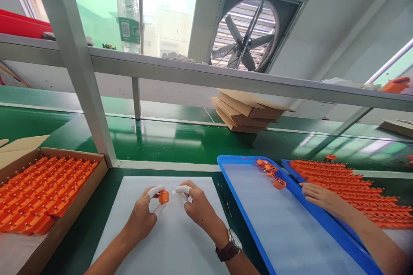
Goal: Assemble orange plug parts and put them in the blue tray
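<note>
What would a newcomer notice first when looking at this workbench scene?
Probably the bright orange colour: the left hand pinches a small orange plastic part over a white mat, with the right hand close beside it. To the left, an open cardboard box holds rows of similar orange parts. Further back, a large grey wall fan fills the window.

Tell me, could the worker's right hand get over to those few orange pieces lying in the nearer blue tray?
Probably yes. The right hand is over the white mat, holding nothing, and the blue tray sits just beside it. Nothing stands between it and the orange pieces. A co-worker's hand rests farther right, on the other tray's rim.
</note>
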Demonstrator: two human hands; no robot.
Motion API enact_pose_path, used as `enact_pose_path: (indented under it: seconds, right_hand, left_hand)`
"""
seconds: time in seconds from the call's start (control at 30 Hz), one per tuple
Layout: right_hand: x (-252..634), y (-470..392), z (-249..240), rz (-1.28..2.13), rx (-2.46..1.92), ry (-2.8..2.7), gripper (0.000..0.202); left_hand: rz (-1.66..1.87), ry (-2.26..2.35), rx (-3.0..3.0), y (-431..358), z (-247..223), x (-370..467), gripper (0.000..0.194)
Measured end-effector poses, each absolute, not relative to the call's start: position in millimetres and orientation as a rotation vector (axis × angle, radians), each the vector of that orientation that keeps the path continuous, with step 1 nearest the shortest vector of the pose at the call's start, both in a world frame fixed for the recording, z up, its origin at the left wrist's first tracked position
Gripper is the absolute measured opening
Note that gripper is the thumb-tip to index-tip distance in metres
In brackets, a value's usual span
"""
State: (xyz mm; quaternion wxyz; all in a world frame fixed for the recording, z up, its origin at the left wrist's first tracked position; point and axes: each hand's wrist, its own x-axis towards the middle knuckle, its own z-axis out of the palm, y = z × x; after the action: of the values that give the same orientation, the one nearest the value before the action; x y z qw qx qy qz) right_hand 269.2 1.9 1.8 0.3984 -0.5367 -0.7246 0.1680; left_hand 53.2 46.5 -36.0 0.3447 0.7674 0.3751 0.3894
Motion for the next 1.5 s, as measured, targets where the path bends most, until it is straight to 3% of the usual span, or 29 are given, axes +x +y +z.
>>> enact_pose_path:
  seconds: [0.23,0.5,0.8,1.13,1.5]
  right_hand:
    - [273.1,-4.0,-7.2,0.544,-1.411,-1.975,0.032]
    - [274.3,-6.2,-15.8,0.57,-1.3,-1.906,0.053]
    - [255.6,-7.8,-12.9,0.617,-1.123,-1.656,0.027]
    - [252.8,-14.4,-22.3,0.468,-1.001,-1.794,0.049]
    - [258.5,-12.5,-24.4,0.438,-1.028,-1.734,0.048]
  left_hand:
    - [1.025,1.005,1.935,47.3,-38.7,53.6,0.052]
    - [0.992,0.975,1.994,44.5,-39.2,55.2,0.056]
    - [0.92,0.875,2.039,39.3,-41.9,58.3,0.06]
    - [1.007,0.994,2.008,47.1,-38.7,56.2,0.051]
    - [0.765,0.844,2.001,50.1,-27.2,53.4,0.055]
